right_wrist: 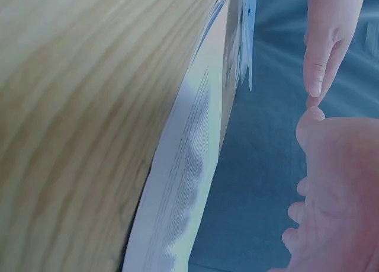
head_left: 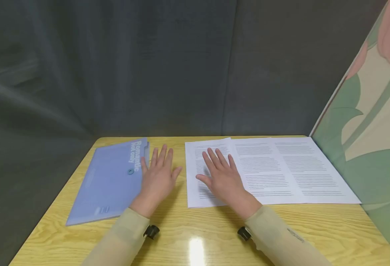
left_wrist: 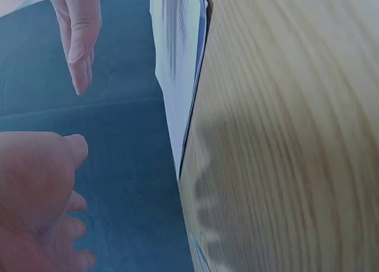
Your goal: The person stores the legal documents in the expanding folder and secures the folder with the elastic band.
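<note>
Head view: hovering splayed, gripping nothing. Lower right hand (head_left: 226, 183) flat onto printed sheets (head_left: 281, 170); steer left hand (head_left: 158, 180) clear of folder (head_left: 110, 184).

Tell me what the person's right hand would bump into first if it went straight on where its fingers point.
Most likely the dark cloth behind the table; the right hand hovers above the leftmost printed sheet, so it should pass over that, though depth is hard to judge.

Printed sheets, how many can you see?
3: the left sheet below the right hand, the middle sheet beside it, the right sheet by the patterned panel. More may be hidden underneath.
</note>
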Available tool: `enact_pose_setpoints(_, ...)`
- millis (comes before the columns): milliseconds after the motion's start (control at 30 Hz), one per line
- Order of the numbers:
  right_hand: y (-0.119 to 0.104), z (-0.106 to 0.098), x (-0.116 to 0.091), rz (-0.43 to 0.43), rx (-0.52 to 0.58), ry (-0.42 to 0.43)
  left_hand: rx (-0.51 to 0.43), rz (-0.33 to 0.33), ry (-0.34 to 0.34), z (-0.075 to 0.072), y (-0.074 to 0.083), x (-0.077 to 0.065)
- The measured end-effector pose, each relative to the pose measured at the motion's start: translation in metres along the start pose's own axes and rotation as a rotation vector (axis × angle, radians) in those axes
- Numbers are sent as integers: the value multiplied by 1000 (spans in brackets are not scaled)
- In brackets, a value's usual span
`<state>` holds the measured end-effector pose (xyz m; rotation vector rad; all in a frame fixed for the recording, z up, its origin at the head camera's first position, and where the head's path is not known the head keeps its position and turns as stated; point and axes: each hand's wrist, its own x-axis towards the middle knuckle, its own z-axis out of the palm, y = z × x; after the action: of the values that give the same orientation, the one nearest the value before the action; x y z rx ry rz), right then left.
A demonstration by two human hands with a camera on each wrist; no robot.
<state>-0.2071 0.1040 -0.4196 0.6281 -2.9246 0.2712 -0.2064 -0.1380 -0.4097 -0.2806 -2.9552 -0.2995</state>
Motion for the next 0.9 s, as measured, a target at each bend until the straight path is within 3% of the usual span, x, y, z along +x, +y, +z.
enact_pose_setpoints(300, -15, 1, 9, -2, 20, -41, 21, -47, 25, -4, -20, 0)
enact_pose_setpoints(900, -45, 17, 30, -44, 11, -115, -36, -127, 4, -8, -61, -8)
